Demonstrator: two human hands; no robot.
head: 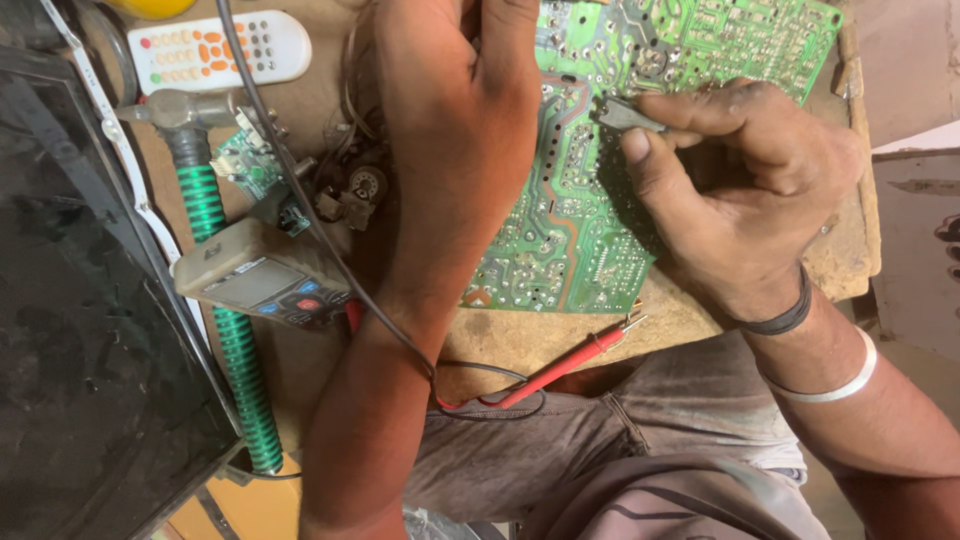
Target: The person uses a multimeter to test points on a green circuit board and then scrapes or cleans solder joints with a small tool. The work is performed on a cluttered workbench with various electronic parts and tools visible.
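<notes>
A large green printed circuit board (590,190), solder side up with pale copper traces, lies on a worn brown wooden bench (520,340), tilted across its far right part and partly over the near edge above the person's lap. The right hand (740,190) pinches a small grey metal tool (625,115) between thumb and forefinger, its tip touching the board near the upper middle. The left hand (460,110) lies over the board's left part, palm down, seemingly steadying it; whether its fingers close on anything I cannot tell, since they are out of sight at the top edge.

Judging by this, the step in hand is close work on one solder point. The next move would call for a steady board and fine control of the tool tip, as the neighbouring joints sit close together.

Just beside the board's near edge lies a red test probe (570,362), its red and black leads running under the left forearm to a grey handheld multimeter (262,280). Further left lie a hammer with a green ribbed handle (225,310), a small green circuit module (245,162), a cluster of dark loose components (350,190) and a white remote control with orange buttons (215,48). A dark flat screen panel (90,330) fills the left side.

The tool's working end is too small to identify, and the left hand hides a part of the board.
</notes>
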